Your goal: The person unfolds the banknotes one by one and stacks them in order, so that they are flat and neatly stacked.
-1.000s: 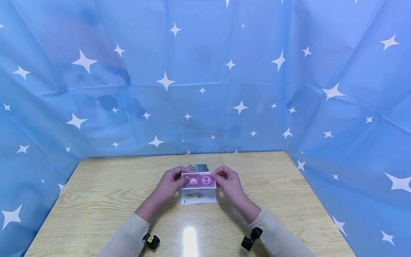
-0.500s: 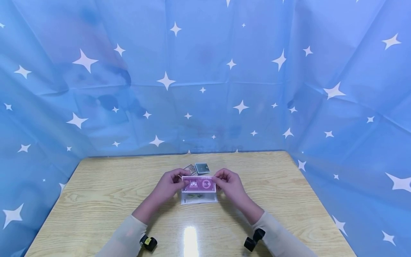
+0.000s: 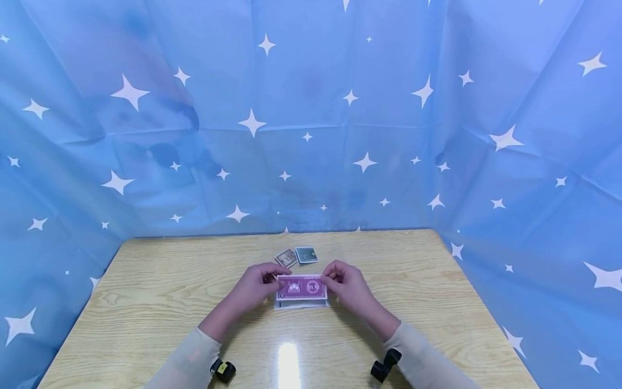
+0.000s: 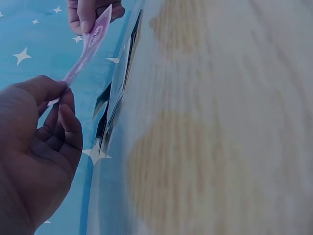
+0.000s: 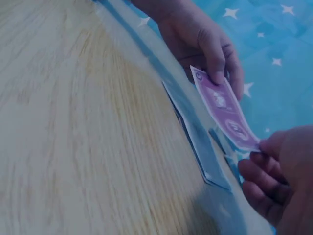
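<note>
A purple banknote [image 3: 302,287] is stretched between both hands in the head view, its printed face towards me. My left hand [image 3: 257,281] pinches its left end between thumb and fingers. At the other end my right hand [image 3: 346,282] pinches the right corner. Below the purple note lies a paler banknote [image 3: 302,306], mostly covered by it, with only its near edge showing. Both wrist views show the purple note [image 5: 225,110] held above the table, apart from the flat notes [image 5: 195,134] beneath.
Just beyond the hands lie a brownish folded note [image 3: 286,257] and a dark green folded note [image 3: 306,255] side by side. They rest on a wood-grain table [image 3: 170,302]. A blue curtain with white stars [image 3: 311,108] hangs behind the table's far edge.
Both hands have moved the purple banknote nearer to me, over the pale note, covering more of it. The brownish and green notes behind have come into fuller view.
</note>
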Motion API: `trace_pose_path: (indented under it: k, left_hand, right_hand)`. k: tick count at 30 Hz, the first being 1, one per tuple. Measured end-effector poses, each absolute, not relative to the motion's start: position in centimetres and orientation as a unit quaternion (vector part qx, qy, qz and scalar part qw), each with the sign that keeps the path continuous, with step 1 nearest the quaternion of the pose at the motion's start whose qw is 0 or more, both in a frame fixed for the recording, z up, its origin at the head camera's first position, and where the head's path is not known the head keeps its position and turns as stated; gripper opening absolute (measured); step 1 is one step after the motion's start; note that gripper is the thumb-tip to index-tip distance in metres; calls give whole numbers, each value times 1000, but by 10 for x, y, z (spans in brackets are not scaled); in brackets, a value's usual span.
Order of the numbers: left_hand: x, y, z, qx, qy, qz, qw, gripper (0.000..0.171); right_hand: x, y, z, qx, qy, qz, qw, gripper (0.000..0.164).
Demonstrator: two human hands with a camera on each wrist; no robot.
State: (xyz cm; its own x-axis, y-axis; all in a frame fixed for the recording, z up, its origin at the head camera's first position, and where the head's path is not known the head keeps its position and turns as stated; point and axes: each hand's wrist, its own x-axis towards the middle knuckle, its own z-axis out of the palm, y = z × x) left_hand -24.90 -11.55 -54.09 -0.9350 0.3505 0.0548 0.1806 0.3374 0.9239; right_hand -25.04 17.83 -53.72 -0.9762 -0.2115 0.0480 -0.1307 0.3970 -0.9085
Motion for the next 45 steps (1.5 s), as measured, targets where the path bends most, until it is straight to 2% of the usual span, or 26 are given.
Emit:
trace_pose_path:
  k: [9, 18, 45]
  left_hand:
    - [-251, -113, -545, 180, 837, 512, 68, 32]
    - [-253, -112, -545, 186, 854, 481, 72, 27]
    - [-254, -113, -550, 207, 880, 423, 68, 19]
  right_hand:
    - [-251, 177, -543, -121, 860, -495, 30, 14]
    - [-251, 175, -543, -119, 868, -482, 32, 7]
    - [-253, 170, -550, -137, 894, -426, 24, 7]
